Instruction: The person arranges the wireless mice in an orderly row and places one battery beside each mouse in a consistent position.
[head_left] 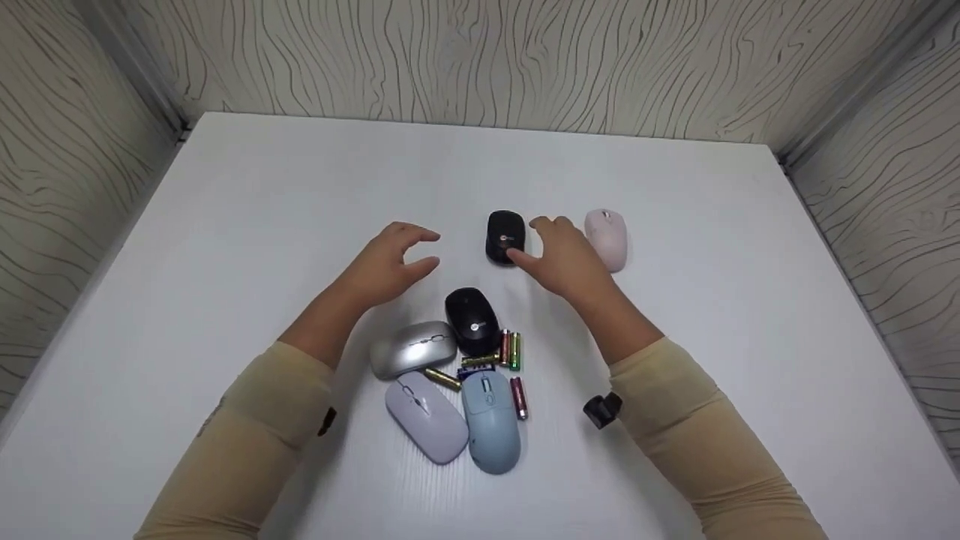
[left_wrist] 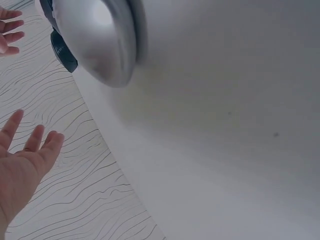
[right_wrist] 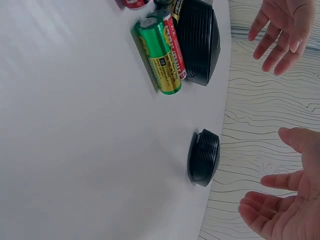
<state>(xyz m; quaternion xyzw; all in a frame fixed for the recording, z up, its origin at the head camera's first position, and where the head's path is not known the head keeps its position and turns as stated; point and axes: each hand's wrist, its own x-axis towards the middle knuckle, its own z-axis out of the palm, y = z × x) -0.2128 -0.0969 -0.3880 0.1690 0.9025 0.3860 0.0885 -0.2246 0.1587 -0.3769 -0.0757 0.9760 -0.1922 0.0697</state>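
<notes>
While the left hand (head_left: 379, 266) is raised above the white table (head_left: 285, 172), left of the frame's centre, its thumb and fingers are parted wide, with nothing held between them. Below it, in the lower middle, a silver mouse (head_left: 412, 350) and a lavender mouse (head_left: 427, 416) are seen, with a gold battery (head_left: 442, 379) laid between them. Slightly right, the lower black mouse (head_left: 471, 321) is placed just beside the silver one and a blue mouse (head_left: 491, 424) beneath, with more batteries (head_left: 515, 352) scattered between and along their right sides. Just above the frame's centre, the upper black mouse (head_left: 506, 238) is set between the two hands, nearer the right hand (head_left: 562, 259), whose grip is spread wide and empty. The mouse's lower edge is overlapped by the thumb, yet a gap is shown in the right wrist view. Farthest right, a pink mouse (head_left: 609, 244) is slightly covered by that hand.
</notes>
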